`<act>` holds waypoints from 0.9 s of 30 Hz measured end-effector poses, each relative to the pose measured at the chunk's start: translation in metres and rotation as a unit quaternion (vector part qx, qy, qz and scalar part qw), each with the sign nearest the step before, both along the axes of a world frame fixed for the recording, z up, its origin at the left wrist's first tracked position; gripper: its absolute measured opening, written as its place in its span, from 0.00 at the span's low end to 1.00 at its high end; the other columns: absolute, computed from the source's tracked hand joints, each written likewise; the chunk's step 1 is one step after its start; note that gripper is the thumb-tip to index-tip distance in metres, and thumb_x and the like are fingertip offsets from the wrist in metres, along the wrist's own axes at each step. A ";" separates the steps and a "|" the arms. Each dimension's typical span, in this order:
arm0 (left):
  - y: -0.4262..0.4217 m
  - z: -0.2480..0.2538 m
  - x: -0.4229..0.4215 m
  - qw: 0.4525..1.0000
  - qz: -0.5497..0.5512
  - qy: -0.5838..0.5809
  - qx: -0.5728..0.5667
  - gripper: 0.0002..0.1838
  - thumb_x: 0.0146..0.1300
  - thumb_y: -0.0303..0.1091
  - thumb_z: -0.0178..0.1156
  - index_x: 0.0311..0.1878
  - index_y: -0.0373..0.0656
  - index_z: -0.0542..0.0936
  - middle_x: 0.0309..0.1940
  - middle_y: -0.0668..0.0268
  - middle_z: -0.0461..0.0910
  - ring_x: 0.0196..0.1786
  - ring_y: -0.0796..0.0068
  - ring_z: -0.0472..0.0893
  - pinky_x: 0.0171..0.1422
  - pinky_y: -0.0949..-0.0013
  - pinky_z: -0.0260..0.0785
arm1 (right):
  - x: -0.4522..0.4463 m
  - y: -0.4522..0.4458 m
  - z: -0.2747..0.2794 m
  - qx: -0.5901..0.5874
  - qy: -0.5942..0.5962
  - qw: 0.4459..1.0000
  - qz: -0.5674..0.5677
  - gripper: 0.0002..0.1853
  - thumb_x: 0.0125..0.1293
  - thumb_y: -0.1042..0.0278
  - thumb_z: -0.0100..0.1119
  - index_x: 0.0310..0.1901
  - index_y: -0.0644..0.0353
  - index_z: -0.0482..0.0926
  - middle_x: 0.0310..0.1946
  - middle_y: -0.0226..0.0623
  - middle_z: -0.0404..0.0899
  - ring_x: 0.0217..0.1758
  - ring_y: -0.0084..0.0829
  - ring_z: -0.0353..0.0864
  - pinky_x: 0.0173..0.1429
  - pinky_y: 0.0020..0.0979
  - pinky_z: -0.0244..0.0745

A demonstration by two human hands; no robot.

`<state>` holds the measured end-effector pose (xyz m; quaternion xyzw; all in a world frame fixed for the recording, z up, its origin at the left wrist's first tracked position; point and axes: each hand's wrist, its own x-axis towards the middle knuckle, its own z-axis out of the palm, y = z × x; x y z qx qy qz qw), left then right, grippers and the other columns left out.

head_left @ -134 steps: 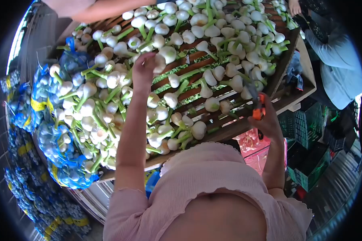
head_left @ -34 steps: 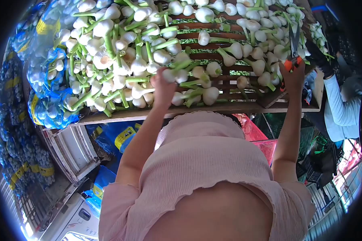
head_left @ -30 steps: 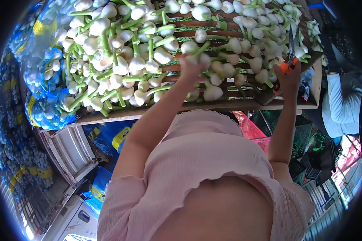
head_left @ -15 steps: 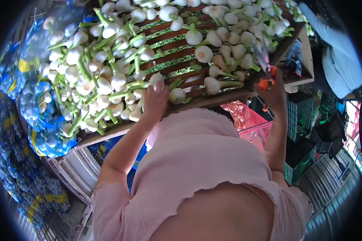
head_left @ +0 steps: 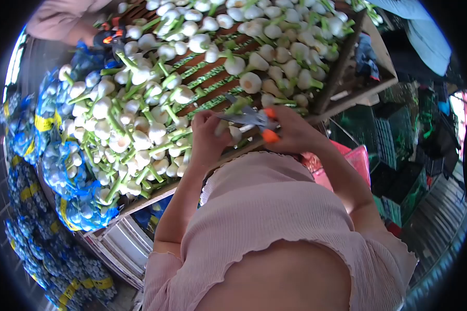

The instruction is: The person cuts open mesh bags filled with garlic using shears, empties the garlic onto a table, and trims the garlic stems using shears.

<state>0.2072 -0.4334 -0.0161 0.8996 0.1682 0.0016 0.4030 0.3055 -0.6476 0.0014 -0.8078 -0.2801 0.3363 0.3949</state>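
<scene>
My right hand [head_left: 291, 130] grips pruning shears [head_left: 257, 119] with orange handles and grey metal blades, which point left toward my left hand. My left hand [head_left: 210, 136] is closed near the table's front edge, its fingers around a white garlic bulb [head_left: 222, 128] that they mostly cover. The blade tip lies right beside these fingers; whether it touches a stem I cannot tell. Another pale bulb [head_left: 236, 136] shows between my hands. Garlic bulbs with cut green stems [head_left: 119, 140] are heaped on the left, and trimmed bulbs [head_left: 285, 54] lie at the right.
The slatted wooden table [head_left: 213, 78] has green scraps beneath. Blue net bags [head_left: 70, 160] of garlic hang and stack at left. Another person's hand [head_left: 85, 35] holds orange-handled shears at upper left. A person in light blue [head_left: 425, 36], dark crates [head_left: 399, 135] and a pink crate [head_left: 358, 166] are at right.
My right hand has brought the shears from the table's right side over to my left hand. The view has shifted, and another person's hand with shears now shows at upper left.
</scene>
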 end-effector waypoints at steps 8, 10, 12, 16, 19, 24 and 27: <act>0.054 -0.048 0.029 0.984 -0.050 0.090 0.142 0.21 0.45 0.34 0.61 0.47 0.44 0.78 0.47 0.53 0.71 0.53 0.51 0.66 0.58 0.54 0.60 | 0.026 -0.025 -0.036 -0.015 0.054 0.977 -0.204 0.29 0.49 0.62 0.65 0.54 0.60 0.69 0.33 0.38 0.78 0.35 0.29 0.77 0.42 0.29 0.71; 0.051 -0.050 0.034 0.953 -0.072 0.008 0.295 0.23 0.44 0.31 0.60 0.49 0.45 0.76 0.47 0.55 0.71 0.54 0.52 0.65 0.58 0.54 0.61 | 0.037 -0.054 -0.015 -0.072 0.004 0.965 -0.251 0.33 0.47 0.58 0.67 0.55 0.59 0.68 0.39 0.39 0.78 0.38 0.31 0.78 0.44 0.29 0.72; 0.036 -0.054 0.047 0.940 -0.104 -0.057 0.321 0.24 0.45 0.29 0.59 0.51 0.46 0.74 0.47 0.56 0.72 0.53 0.52 0.66 0.56 0.54 0.62 | 0.040 -0.084 -0.012 -0.081 -0.052 0.955 -0.281 0.34 0.46 0.58 0.68 0.55 0.59 0.68 0.40 0.38 0.77 0.40 0.29 0.77 0.45 0.28 0.71; -0.016 -0.091 0.067 0.960 -0.254 -0.049 0.104 0.25 0.47 0.34 0.61 0.53 0.47 0.71 0.46 0.56 0.71 0.48 0.51 0.72 0.52 0.55 0.67 | 0.033 -0.106 0.007 -0.088 -0.067 0.940 -0.322 0.35 0.47 0.63 0.68 0.57 0.60 0.64 0.43 0.37 0.75 0.42 0.28 0.76 0.48 0.28 0.70; -0.067 -0.067 0.066 0.944 -0.296 0.143 0.016 0.29 0.48 0.43 0.64 0.54 0.46 0.69 0.46 0.52 0.70 0.48 0.49 0.74 0.52 0.56 0.68 | 0.020 -0.112 0.013 -0.120 -0.071 0.934 -0.330 0.34 0.46 0.64 0.68 0.56 0.61 0.65 0.42 0.37 0.74 0.44 0.28 0.75 0.50 0.28 0.69; -0.061 -0.105 0.068 0.938 -0.278 0.182 -0.099 0.30 0.50 0.40 0.63 0.57 0.47 0.66 0.49 0.51 0.70 0.48 0.55 0.76 0.53 0.61 0.69 | -0.003 -0.112 0.009 -0.098 -0.026 0.935 -0.340 0.33 0.42 0.65 0.68 0.53 0.61 0.68 0.39 0.38 0.74 0.41 0.32 0.75 0.46 0.32 0.70; -0.052 -0.079 0.067 0.919 -0.174 0.211 -0.283 0.26 0.54 0.33 0.60 0.58 0.47 0.65 0.48 0.57 0.71 0.46 0.62 0.76 0.50 0.65 0.71 | -0.014 -0.122 0.006 -0.084 0.074 0.934 -0.341 0.33 0.39 0.68 0.70 0.51 0.62 0.69 0.40 0.40 0.74 0.41 0.32 0.75 0.47 0.32 0.71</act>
